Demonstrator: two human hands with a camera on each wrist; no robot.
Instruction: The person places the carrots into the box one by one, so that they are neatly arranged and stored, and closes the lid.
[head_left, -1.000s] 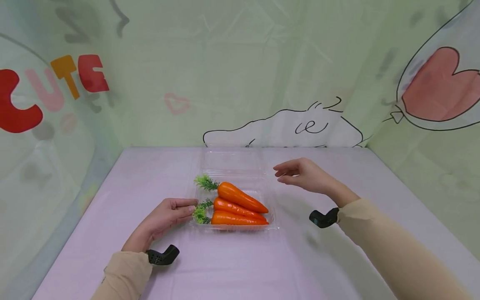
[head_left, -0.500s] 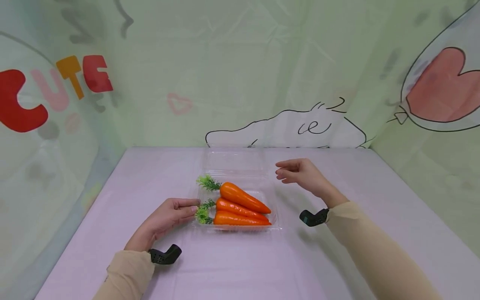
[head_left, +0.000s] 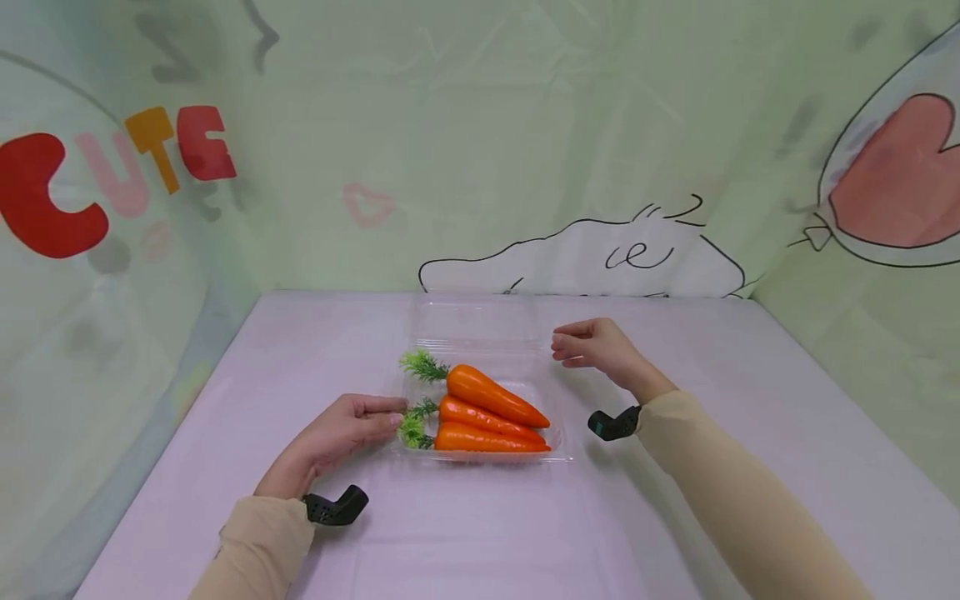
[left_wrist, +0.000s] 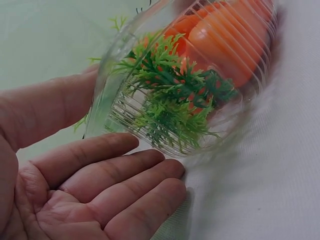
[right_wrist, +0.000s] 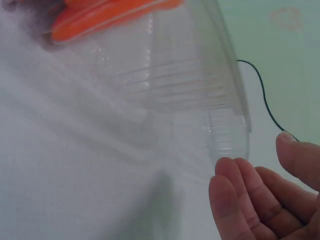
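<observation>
A clear plastic clamshell container [head_left: 561, 457] sits on the table with its lid [head_left: 476, 318] laid back toward the wall. Inside are three orange carrots [head_left: 495, 395], their green tops pointing left. My left hand [head_left: 337, 435] is at the container's left side. In the left wrist view its thumb [left_wrist: 55, 102] lies by the rim, and straight fingers [left_wrist: 142, 210] reach under the edge. My right hand [head_left: 603, 350] hovers right of the lid, fingers loosely bent and holding nothing. Its fingertips [right_wrist: 227, 167] appear close to the lid's corner in the right wrist view; contact cannot be told.
A pale lilac cloth covers the table [head_left: 465, 533]. Hanging fabric [head_left: 480, 150] with printed letters, hearts and line drawings encloses the back and both sides. Black wrist cameras [head_left: 337, 505] sit on both wrists, beyond beige sleeves [head_left: 258, 533].
The head view has shifted slightly, so the scene sits a little farther right. My right forearm has moved left, while its fingertips stay near the lid. The left hand remains at the container's side.
</observation>
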